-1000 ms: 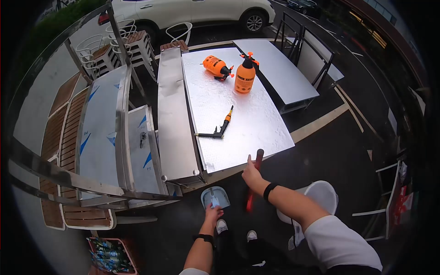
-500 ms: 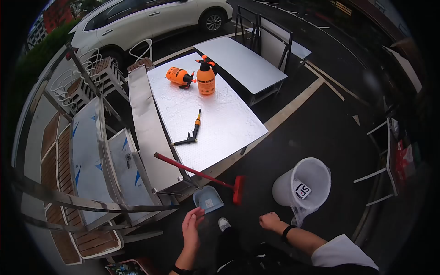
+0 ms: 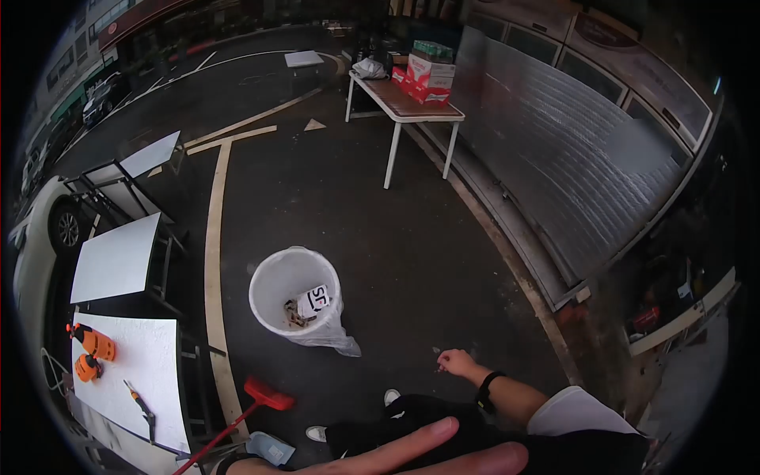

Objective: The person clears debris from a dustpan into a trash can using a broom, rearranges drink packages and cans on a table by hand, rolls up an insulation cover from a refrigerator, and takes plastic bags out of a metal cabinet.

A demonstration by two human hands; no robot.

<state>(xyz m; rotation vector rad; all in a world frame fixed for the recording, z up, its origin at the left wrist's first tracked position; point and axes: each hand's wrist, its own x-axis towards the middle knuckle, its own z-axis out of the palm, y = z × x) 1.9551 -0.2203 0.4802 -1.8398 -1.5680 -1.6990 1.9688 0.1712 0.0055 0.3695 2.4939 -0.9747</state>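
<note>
My left hand (image 3: 412, 455) is large and close at the bottom edge, fingers stretched out with nothing between them. My right hand (image 3: 455, 362) hangs over the dark pavement, its fingers bent together; what it holds, if anything, is too small to name. Ahead of my feet stands a white bin (image 3: 294, 289) with a plastic liner and some litter inside. At the lower left a red broom (image 3: 269, 393) leans over the white table (image 3: 142, 356), beside a blue-grey dustpan (image 3: 271, 449) on the ground.
Two orange spray bottles (image 3: 96, 343) and a black-and-orange tool (image 3: 140, 405) lie on the near white table. Another white table (image 3: 119, 257) stands behind it. Farther off, a brown-topped table (image 3: 400, 103) carries red and white boxes (image 3: 431, 73). A silver sheet (image 3: 554, 134) stands at the right.
The view has swung right. My right hand has let go of the broom, which now leans with its head on the ground. My left hand has left the dustpan and come nearer the camera.
</note>
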